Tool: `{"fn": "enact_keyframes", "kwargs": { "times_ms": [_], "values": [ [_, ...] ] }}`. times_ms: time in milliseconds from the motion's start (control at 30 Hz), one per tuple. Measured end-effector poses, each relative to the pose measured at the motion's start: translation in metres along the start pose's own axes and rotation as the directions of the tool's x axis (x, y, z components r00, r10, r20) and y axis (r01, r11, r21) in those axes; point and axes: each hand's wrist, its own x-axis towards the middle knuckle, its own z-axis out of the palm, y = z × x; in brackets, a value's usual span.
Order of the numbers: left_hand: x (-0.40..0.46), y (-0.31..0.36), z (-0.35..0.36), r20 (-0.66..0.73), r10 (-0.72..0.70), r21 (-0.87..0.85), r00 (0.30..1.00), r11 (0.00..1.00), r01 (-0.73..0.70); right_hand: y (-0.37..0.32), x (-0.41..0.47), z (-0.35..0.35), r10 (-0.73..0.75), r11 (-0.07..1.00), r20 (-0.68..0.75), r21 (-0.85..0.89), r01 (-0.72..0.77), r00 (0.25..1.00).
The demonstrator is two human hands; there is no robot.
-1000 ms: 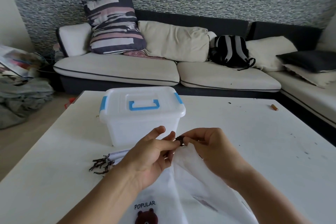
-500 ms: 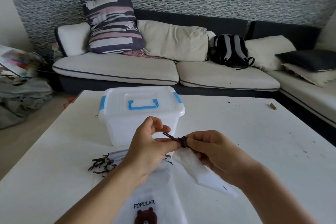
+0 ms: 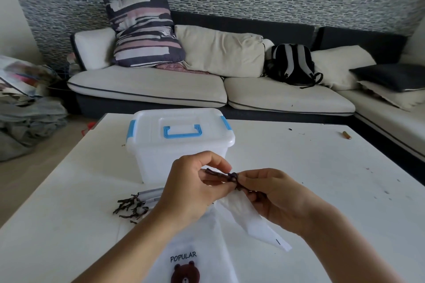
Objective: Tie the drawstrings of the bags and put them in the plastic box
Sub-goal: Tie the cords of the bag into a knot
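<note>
A white drawstring bag (image 3: pixel 249 217) hangs gathered at its neck between my hands, just in front of the plastic box. My left hand (image 3: pixel 190 187) pinches one end of its dark brown drawstring (image 3: pixel 220 176). My right hand (image 3: pixel 273 197) pinches the knot and the bag's gathered neck. The translucent plastic box (image 3: pixel 179 145) stands behind with its white lid shut and blue handle and clips. Another white bag with a bear print and the word POPULAR (image 3: pixel 184 262) lies flat under my forearms. Further bags with brown drawstrings (image 3: pixel 132 207) lie left of my left hand.
The white table (image 3: pixel 322 179) bears small dark marks and a small brown cylinder (image 3: pixel 346 135) at the far right. Behind the table stands a sofa with cushions and a black backpack (image 3: pixel 291 64). Grey cloth lies piled on the floor at left.
The bag's neck has been drawn together into a narrow bunch. My left hand has pulled a length of drawstring out to the left of the knot, and both hands have risen slightly.
</note>
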Motion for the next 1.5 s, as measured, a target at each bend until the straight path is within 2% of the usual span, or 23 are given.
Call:
{"fn": "enact_keyframes", "kwargs": {
  "times_ms": [67,133,267,333,533,767,933,1067,1233,1367,1500],
  "values": [
    [0.0,-0.001,-0.002,-0.003,0.034,0.04,0.999,0.999,-0.034,0.0,0.0,0.0,0.005,1.0,0.012,0.0,-0.005,1.0],
    [0.001,-0.004,-0.003,-0.033,0.129,0.135,0.991,0.983,-0.123,-0.001,0.0,0.001,0.005,1.0,0.008,-0.007,-0.005,1.0],
    [0.003,-0.012,-0.003,-0.014,0.363,0.312,0.932,0.887,-0.341,-0.003,-0.001,0.004,-0.025,1.0,0.004,-0.011,0.026,1.0],
    [0.003,-0.015,-0.003,0.004,0.432,0.357,0.902,0.842,-0.405,-0.004,-0.002,0.004,-0.033,0.999,0.001,-0.014,0.033,0.999],
    [0.001,-0.019,0.0,-0.04,0.442,0.328,0.896,0.853,-0.406,-0.006,-0.005,0.006,-0.041,0.998,-0.02,0.042,0.042,0.999],
    [-0.001,-0.019,0.006,-0.067,0.506,0.421,0.86,0.796,-0.436,-0.009,-0.007,0.006,-0.013,0.988,0.003,0.154,0.012,1.0],
    [0.001,-0.022,0.005,0.028,0.439,0.436,0.898,0.803,-0.406,-0.009,-0.008,0.005,-0.013,0.994,-0.017,0.104,0.015,1.0],
    [-0.001,-0.021,0.004,0.096,0.435,0.547,0.895,0.728,-0.413,-0.008,-0.008,0.006,-0.005,0.996,-0.028,0.084,0.007,1.0],
    [0.0,-0.018,-0.005,0.204,0.399,0.535,0.894,0.719,-0.443,-0.007,-0.007,0.007,0.016,0.994,-0.029,0.108,-0.013,0.999],
    [0.002,-0.019,-0.012,0.199,0.326,0.452,0.924,0.806,-0.382,-0.006,-0.006,0.006,0.002,0.994,-0.026,0.107,0.0,1.0],
    [0.003,-0.02,-0.01,0.121,0.232,0.257,0.965,0.932,-0.256,-0.006,-0.005,0.005,-0.025,0.99,-0.005,0.136,0.026,1.0]
  ]
}}
